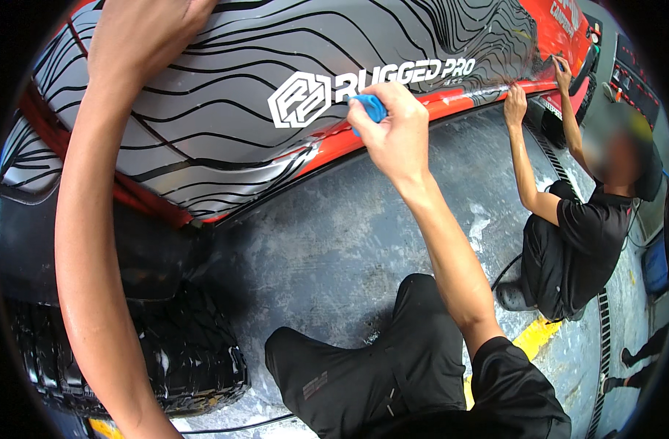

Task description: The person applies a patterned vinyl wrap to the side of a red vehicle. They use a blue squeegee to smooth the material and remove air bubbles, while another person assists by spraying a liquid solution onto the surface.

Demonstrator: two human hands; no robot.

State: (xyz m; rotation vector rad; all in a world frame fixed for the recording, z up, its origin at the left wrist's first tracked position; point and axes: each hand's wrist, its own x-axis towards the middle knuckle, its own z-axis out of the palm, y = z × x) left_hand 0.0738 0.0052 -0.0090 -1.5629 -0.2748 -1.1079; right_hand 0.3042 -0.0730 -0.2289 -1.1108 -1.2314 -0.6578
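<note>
R hand [394, 132] pinches blue wad [369, 108], grip curled tight, prob. for control vs. car panel [254, 55]; L hand [151, 29] up top, grip cropped, can't tell.

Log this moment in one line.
left hand: at grey patterned panel, partly out of frame | right hand: pinching blue cloth-like piece at white lettering | nearby: co-worker crouching

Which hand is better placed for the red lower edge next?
Likely the right hand: it pinches a blue item close to the red lower edge, while the left hand sits higher, partly out of frame.
</note>
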